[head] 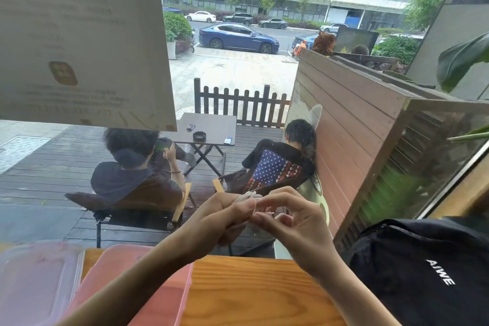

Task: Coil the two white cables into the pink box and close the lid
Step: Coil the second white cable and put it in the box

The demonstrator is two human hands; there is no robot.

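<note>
Both my hands are raised above the wooden table (251,291), in front of the window. My left hand (225,216) grips a small bundle of white cable (251,194) that shows above its fingers. My right hand (288,216) pinches the cable at the bundle with thumb and fingertips; a short metal plug end shows between the two hands. The pink box (164,296) lies open on the table at lower left, under my left forearm. Its translucent lid (37,280) lies to the left of it. A second cable is not visible.
A black bag (423,272) with white lettering sits on the table at the right. A paper notice (82,40) hangs on the glass at upper left. Beyond the window, two people sit in chairs on a deck.
</note>
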